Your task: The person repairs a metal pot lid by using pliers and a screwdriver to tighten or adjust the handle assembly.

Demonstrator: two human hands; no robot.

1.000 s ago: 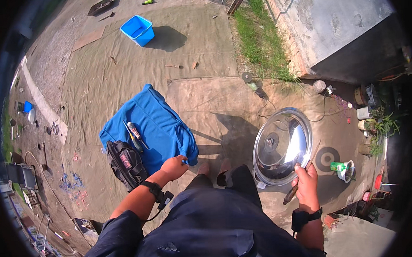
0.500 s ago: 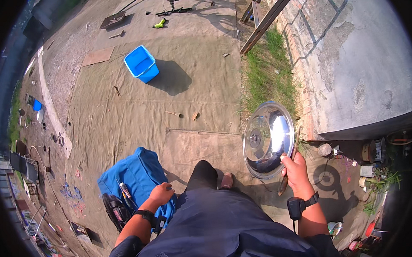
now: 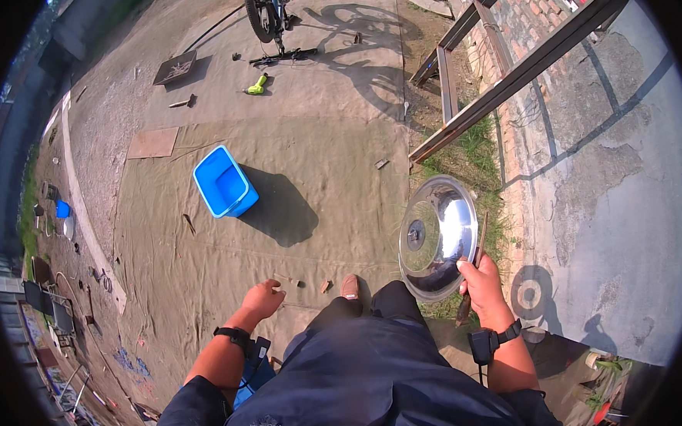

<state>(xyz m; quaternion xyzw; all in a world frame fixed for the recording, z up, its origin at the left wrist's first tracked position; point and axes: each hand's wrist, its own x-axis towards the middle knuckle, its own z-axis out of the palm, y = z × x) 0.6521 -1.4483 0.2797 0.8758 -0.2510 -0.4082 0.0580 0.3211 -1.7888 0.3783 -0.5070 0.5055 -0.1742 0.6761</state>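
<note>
Steel lid [image 3: 437, 235] lifted higher, right grip [image 3: 480, 283] clamping rim; left grip [image 3: 262, 298] empty, loose; blue tub [image 3: 224, 183] empty

Lid: your round shiny metal lid [image 3: 437, 237], dark centre knob, tilted on edge, glaring in sun.
Grip: held at its lower rim, above the grass strip.
Stick: thin dark stick [image 3: 474, 271] alongside the rim.

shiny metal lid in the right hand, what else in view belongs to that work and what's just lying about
In hand:
- round metal lid, gripped by the right hand
- thin dark stick, same hand
- left hand, empty

Lying about:
- blue tub
- bicycle
- green tool
- flat board
</note>
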